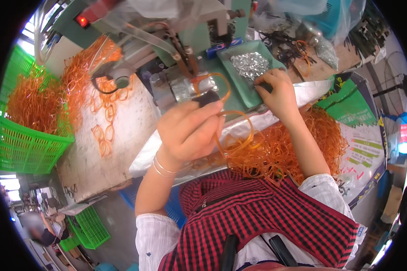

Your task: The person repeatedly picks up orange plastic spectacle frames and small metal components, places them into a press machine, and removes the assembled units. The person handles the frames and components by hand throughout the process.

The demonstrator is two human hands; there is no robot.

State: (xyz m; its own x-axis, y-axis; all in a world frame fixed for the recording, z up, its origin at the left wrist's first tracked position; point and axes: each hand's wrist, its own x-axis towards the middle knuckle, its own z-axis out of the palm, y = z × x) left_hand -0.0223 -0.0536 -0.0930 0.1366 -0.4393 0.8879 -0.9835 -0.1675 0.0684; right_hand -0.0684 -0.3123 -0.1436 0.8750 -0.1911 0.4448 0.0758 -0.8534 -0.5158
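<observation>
My left hand [190, 131] is closed on an orange plastic eyeglass frame [248, 140], holding it up to the small metal fixture [187, 87] of a green bench machine. One rim loops above the fingers near the machine's tip, the other hangs below them. Something dark covers a fingertip of this hand. My right hand [279, 94] reaches over the near right edge of a green tray [245, 94], thumb and finger pinched together, with a dark cover on one fingertip. Small silver metal parts [250, 66] lie heaped in the tray. Whatever the pinch holds is too small to see.
A tangled heap of orange eyeglass frames [298, 144] lies before me, beside silver sheeting [144, 156]. More frames fill a green basket [29, 147] and spread over the worktable [79, 174] at left. Dark strips and plastic bags [325, 52] lie at right. Another person [49, 230] sits far left.
</observation>
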